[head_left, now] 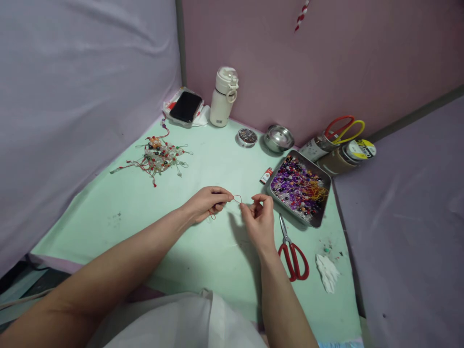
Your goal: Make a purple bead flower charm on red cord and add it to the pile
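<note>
The thin red cord [237, 198] pinched between my left hand [208, 203] and my right hand [259, 223] looks like smooth, fine thread. Under it the table cover [203, 159] is a matt mint-green sheet, smooth but scuffed with small marks. The tray [324, 205] is dull grey metal, and the beads [293, 186] in it are glossy; glass or plastic, I cannot tell. My scissors [287, 244] have bare steel blades and shiny red handles. The small bowl [278, 137] is polished metal, mirror-bright. The bottle [222, 101] is cream plastic with a satin finish; the phone [186, 106] has a glossy black face. The tissue [327, 273] is crumpled white paper. The wall cloth [72, 87] is soft, matt and creased
</note>
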